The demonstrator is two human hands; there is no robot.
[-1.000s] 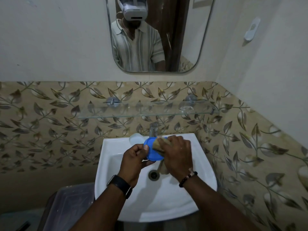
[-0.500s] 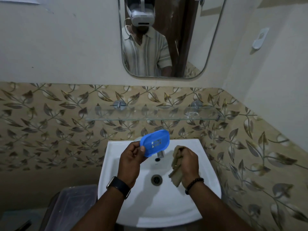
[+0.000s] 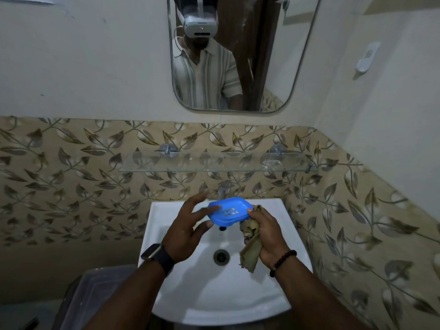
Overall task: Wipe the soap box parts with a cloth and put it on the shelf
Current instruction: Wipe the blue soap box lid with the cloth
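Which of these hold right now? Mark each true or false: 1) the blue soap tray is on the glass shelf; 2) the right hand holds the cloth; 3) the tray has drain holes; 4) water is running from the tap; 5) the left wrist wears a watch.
1) False. The blue soap tray is held over the sink, below the glass shelf.
2) True. The right hand grips the cloth and also touches the tray's right end.
3) True. Small holes show in the tray's middle.
4) False. No stream is visible from the tap.
5) True. A dark watch sits behind the left hand.
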